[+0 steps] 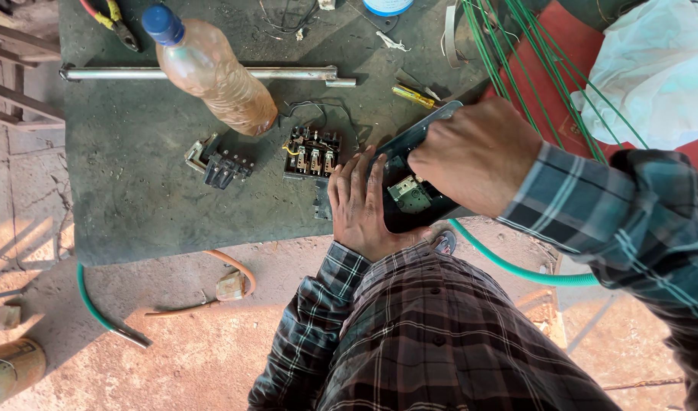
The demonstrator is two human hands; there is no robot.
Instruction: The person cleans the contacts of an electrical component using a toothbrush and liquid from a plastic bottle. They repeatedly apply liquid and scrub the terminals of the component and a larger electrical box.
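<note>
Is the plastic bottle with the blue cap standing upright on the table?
No, the plastic bottle lies on its side on the dark table, across the metal pipe.

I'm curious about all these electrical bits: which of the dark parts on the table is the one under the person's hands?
The large dark housing at the table's front edge: left hand flat beside it, right hand gripping its top. The terminal block and small black clip part lie untouched, farther left.

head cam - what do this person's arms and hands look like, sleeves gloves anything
Both hands are bare: no gloves, rings or watch show on the left hand or the right hand. Both arms wear long plaid sleeves reaching the wrists, the left sleeve dark with thin pale lines, the right sleeve blue-grey and teal check.
</note>
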